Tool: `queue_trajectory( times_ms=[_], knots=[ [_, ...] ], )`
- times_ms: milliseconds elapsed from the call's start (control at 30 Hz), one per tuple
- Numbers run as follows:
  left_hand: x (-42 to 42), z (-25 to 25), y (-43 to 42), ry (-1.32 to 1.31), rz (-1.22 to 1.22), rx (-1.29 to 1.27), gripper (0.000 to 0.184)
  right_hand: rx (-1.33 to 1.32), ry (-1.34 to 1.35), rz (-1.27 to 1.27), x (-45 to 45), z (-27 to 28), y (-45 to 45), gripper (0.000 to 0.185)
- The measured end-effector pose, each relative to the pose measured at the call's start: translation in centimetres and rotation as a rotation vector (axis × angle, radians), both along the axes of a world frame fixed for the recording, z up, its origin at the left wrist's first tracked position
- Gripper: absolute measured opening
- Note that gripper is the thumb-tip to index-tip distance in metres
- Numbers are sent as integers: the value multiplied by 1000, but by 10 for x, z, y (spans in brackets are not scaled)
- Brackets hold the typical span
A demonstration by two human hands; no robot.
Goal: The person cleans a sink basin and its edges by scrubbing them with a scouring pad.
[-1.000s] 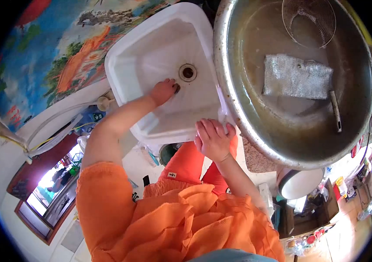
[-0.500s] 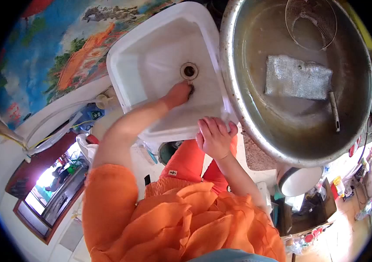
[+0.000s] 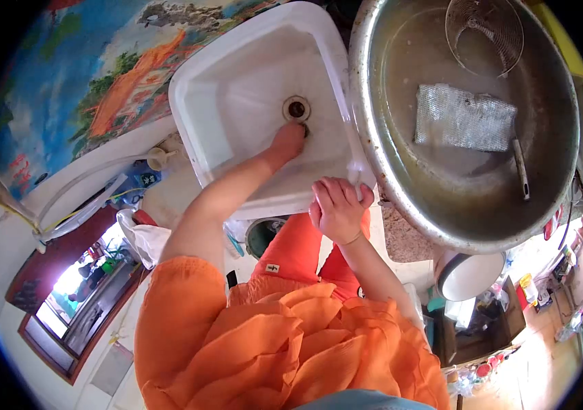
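Note:
Inside the white sink (image 3: 196, 89), my left hand (image 3: 287, 142) presses on the basin floor just below the drain (image 3: 296, 108). Its fingers are closed around a small dark thing, mostly hidden under them, whose kind I cannot make out. My right hand (image 3: 341, 208) is at the sink's near right corner, its fingers bent over the rim with the thumb to the right. Directly right of the sink stands a large metal basin (image 3: 395, 174) with cloudy water in it.
In the basin lie a wire strainer (image 3: 510, 44), a silvery mesh pad (image 3: 466, 117) and a thin handle (image 3: 522, 171). A white round container (image 3: 470, 277) sits below it. A painted wall (image 3: 86, 89) borders the sink on the left, with a pale hose (image 3: 76, 181) near it.
My left hand has shifted slightly up and right, closer to the drain. My right hand stays at the sink's corner. The view has moved a little.

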State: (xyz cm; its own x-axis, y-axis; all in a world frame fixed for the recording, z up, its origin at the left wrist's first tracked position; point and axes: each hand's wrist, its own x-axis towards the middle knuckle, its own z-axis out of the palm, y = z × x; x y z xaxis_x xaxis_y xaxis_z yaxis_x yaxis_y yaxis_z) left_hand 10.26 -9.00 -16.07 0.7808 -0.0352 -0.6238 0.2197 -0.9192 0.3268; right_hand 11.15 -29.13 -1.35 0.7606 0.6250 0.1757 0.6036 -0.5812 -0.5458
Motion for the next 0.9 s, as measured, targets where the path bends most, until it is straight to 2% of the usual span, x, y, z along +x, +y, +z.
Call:
queue_trajectory(
  times_ms=[67,167,267,300,400,500,600,700,800,833,900],
  knots=[
    [7,-3,-16,-20,-26,-46,14,-6,1,4,2,2,-1,25],
    [13,42,-35,-108,28,-241,13,-5,13,-4,-1,1,1,24],
    [11,-21,-11,-177,47,1,12,4,-4,-12,0,-1,2,25],
    [20,-19,-9,-98,136,84,12,-1,1,-9,0,0,1,25],
    [16,-1,-24,-103,-121,-25,14,9,-8,-11,0,0,-1,25],
    [21,9,-28,-20,4,-46,15,7,-15,-22,-1,-2,3,24],
    [37,-16,-18,73,143,89,15,-8,-25,-6,-3,-2,1,24],
    [18,16,-46,-129,32,-117,16,-10,-15,-8,-2,-2,0,24],
    [31,12,-41,-86,61,-121,16,-27,14,1,-5,2,0,25],
    [44,22,-36,50,143,-16,16,-33,4,6,-1,0,1,25],
    [49,11,-29,51,121,17,15,-30,-14,-1,-3,-1,1,25]
  ],
)
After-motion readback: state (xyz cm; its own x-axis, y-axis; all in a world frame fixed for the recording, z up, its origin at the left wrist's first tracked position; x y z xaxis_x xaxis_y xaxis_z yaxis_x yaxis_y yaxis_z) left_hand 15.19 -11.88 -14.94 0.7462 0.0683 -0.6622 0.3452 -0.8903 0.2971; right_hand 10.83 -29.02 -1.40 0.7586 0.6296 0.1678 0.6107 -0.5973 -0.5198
